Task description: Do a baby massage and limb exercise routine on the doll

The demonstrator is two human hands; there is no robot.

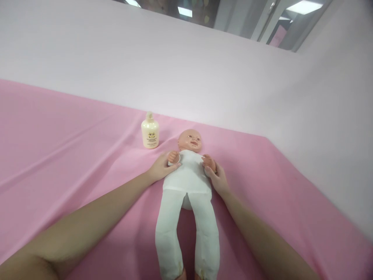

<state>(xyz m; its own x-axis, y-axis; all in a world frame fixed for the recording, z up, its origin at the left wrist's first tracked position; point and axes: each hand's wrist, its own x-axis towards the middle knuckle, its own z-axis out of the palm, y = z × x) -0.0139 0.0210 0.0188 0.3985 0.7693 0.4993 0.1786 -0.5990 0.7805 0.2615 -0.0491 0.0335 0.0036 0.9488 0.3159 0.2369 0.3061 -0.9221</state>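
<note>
on the pink cloth [72,155] a doll [188,182] in white is laid on its back. its small arms are gripped at each side by the left hand [161,168] and right hand [218,179], fingers seemingly curled. a lotion bottle [150,133] stands capped, untouched, near its head.

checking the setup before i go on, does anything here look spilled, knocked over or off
Nothing stands out. The doll lies flat on its back on the pink cloth, with the left hand and right hand at its arms. The cream bottle stands upright beside its head, with no spill visible.
</note>
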